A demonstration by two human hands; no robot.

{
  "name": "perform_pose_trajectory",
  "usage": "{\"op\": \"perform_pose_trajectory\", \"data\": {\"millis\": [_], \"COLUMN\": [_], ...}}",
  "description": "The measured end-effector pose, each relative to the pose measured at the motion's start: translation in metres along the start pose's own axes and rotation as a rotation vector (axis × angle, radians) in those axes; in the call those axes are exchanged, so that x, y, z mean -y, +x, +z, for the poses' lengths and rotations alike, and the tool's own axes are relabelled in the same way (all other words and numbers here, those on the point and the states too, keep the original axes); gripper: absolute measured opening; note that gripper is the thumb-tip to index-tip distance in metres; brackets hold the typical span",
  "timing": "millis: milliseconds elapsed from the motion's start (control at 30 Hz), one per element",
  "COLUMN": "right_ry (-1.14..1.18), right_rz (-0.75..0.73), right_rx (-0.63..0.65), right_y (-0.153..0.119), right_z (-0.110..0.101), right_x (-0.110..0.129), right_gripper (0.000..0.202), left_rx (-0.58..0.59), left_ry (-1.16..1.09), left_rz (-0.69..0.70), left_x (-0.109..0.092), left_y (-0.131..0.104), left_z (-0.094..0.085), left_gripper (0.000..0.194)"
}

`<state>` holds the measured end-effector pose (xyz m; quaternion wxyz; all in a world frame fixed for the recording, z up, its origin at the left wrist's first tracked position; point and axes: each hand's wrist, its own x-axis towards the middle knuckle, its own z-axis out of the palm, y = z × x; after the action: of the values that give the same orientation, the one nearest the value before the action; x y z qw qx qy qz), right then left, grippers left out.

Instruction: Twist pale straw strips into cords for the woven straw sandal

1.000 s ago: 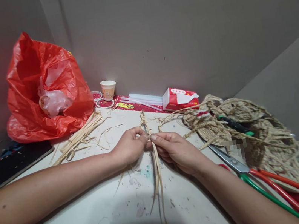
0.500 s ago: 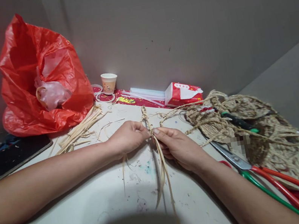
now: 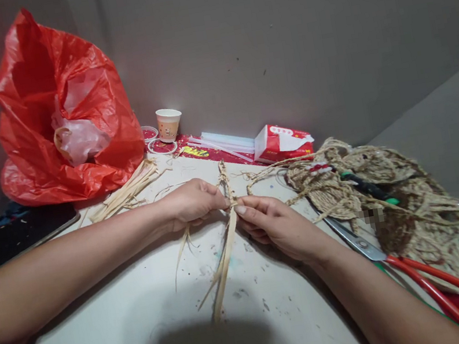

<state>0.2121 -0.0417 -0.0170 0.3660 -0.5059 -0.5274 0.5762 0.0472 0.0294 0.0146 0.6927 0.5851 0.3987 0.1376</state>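
A short braided piece of straw (image 3: 223,179) stands out above my fingertips near the middle of the white board. Its left side is pinched by my left hand (image 3: 201,200), whose fingers are closed; thin strands trail beneath that hand. My right hand (image 3: 266,218) is closed on the braid's lower end, thumb on top. From between the two hands, loose flat straw strands (image 3: 224,261) hang down toward the lower left. The fingertips of both hands are almost touching.
A bundle of loose straw (image 3: 129,191) lies at left, before a red plastic bag (image 3: 107,98). Behind are a paper cup (image 3: 169,125), pale straws (image 3: 227,144) and a tissue pack (image 3: 280,143). Large scissors (image 3: 368,248) and a coiled braided heap (image 3: 411,182) lie at right.
The hanging strands have swung from pointing down and right to down and left, and look more gathered. Both hands keep their hold with small finger shifts. The view has shifted slightly.
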Motion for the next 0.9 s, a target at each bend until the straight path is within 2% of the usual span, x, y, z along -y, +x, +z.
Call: {"op": "perform_pose_trajectory", "data": {"millis": [233,333,467,600,733,900], "right_ry": [-0.343,-0.351,-0.275,-0.157,0.076,0.352], "right_rz": [-0.029,-0.012,0.056,0.107,0.18,0.259], "right_rx": [-0.056,-0.062,-0.056,-0.044,-0.008,0.086], "right_y": [-0.0003,-0.0007,-0.0009,-0.0001,0.0004,0.0007], "right_z": [0.0001,0.0008,0.0006,0.0013,0.0042,0.0035], "right_x": [0.0036,0.0054,0.0042,0.0013,0.0022,0.0032], "right_gripper": [0.04,0.04,0.041,0.04,0.033,0.033], "left_rx": [0.022,0.023,0.008,-0.05,-0.082,-0.075], "left_ry": [0.05,0.043,0.076,0.209,0.362,0.396], "left_rz": [0.01,0.004,0.02,0.136,0.213,0.253], "left_x": [0.0052,0.006,0.0069,0.0062,0.0045,0.0054], "left_y": [0.004,0.0057,0.0057,0.0033,0.0022,0.0047], "left_z": [-0.0026,-0.0025,-0.0005,0.0017,0.0007,-0.0015], "left_gripper": [0.018,0.018,0.014,0.013,0.014,0.012]}}
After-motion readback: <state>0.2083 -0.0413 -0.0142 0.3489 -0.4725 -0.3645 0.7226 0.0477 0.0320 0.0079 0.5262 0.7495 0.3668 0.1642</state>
